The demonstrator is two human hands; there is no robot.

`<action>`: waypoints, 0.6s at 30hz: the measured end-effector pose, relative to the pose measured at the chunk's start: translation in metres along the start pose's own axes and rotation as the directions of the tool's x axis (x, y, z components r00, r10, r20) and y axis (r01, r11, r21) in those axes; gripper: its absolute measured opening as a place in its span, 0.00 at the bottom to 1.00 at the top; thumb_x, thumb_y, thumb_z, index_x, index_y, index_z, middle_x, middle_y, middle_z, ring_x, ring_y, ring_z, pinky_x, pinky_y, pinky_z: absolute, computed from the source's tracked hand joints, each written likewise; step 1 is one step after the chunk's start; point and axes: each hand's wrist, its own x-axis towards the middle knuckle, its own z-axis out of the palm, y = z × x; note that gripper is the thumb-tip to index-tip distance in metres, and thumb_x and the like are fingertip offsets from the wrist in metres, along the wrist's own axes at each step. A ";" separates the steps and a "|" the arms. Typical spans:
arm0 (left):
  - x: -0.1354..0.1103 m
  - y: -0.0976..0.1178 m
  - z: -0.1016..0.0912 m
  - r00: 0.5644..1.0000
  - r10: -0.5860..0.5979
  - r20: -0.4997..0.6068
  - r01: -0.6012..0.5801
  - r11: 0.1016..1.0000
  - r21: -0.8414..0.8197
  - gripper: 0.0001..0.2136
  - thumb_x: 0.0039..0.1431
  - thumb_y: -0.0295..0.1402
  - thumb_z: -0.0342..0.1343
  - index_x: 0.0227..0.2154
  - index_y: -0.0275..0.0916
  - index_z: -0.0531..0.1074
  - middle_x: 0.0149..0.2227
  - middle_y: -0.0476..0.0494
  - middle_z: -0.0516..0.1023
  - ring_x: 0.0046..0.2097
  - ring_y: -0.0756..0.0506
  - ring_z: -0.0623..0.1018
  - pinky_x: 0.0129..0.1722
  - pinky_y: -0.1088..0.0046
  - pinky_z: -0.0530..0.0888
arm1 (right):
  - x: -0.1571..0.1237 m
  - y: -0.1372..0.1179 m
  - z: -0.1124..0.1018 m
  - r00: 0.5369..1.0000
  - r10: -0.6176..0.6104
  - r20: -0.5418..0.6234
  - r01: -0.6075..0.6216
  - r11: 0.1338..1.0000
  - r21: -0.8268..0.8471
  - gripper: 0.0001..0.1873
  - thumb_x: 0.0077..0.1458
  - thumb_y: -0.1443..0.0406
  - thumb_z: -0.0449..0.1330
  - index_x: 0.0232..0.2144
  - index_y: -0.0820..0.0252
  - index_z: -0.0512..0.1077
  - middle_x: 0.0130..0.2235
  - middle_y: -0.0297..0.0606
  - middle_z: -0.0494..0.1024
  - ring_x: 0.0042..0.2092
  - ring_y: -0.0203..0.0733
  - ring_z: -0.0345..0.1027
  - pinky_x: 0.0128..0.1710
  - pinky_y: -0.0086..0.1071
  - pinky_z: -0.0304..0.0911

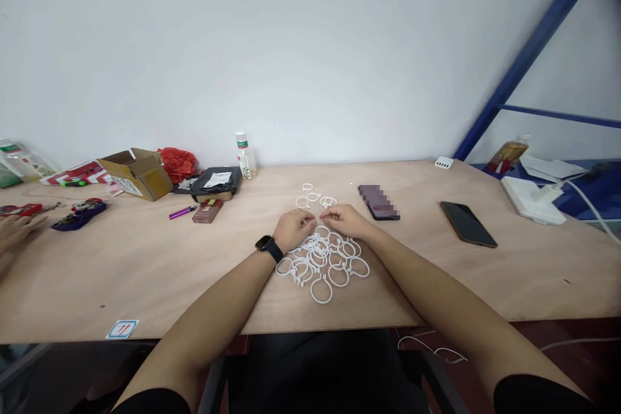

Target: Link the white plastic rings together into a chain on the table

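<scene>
My left hand, with a black watch on its wrist, is closed in a pinch at the far edge of a pile of white curtain rings. Facing it, my right hand pinches too, its fingertips almost meeting the left ones. Between the fingertips is a white curtain ring, partly covered by the fingers. The pile lies between my forearms, its rings overlapping and each bearing a small tab. Beyond my hands, several more white rings lie spread on the wooden table.
Right of my hands lie a partly pixelated phone and a dark phone. To the left are a small dark-red box, a purple lighter, a black package, a bottle and an open carton. Another person's hand rests far left.
</scene>
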 end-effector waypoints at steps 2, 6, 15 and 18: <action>0.000 0.001 -0.001 0.999 0.004 0.035 -0.005 1.000 0.031 0.09 0.59 0.37 0.55 0.34 0.40 0.78 0.35 0.45 0.80 0.38 0.46 0.76 0.41 0.70 0.72 | -0.002 -0.004 -0.003 0.998 0.006 0.070 -0.007 1.000 0.018 0.10 0.49 0.68 0.57 0.31 0.60 0.79 0.31 0.36 0.80 0.32 0.38 0.72 0.33 0.28 0.65; -0.001 0.005 -0.003 0.999 0.000 0.052 -0.003 0.998 0.063 0.09 0.60 0.36 0.54 0.34 0.40 0.79 0.36 0.45 0.80 0.39 0.46 0.76 0.42 0.70 0.70 | -0.003 -0.010 -0.005 0.993 0.043 0.109 -0.041 0.999 -0.026 0.06 0.46 0.67 0.58 0.23 0.61 0.75 0.22 0.31 0.73 0.25 0.33 0.64 0.24 0.24 0.57; 0.000 0.008 0.002 0.996 -0.019 0.090 0.003 0.985 0.170 0.10 0.57 0.41 0.58 0.32 0.42 0.79 0.35 0.44 0.79 0.40 0.43 0.75 0.46 0.66 0.69 | -0.003 -0.017 0.000 0.962 0.066 0.266 -0.039 0.994 -0.105 0.08 0.44 0.65 0.59 0.17 0.62 0.72 0.17 0.30 0.68 0.22 0.31 0.58 0.20 0.24 0.48; 0.000 0.008 0.003 0.995 -0.040 0.090 0.023 0.982 0.187 0.10 0.56 0.42 0.59 0.32 0.42 0.80 0.36 0.43 0.79 0.41 0.42 0.75 0.45 0.65 0.69 | -0.002 -0.016 0.003 0.958 0.101 0.268 -0.097 0.995 -0.028 0.07 0.43 0.66 0.58 0.17 0.62 0.72 0.16 0.29 0.67 0.21 0.31 0.57 0.19 0.24 0.48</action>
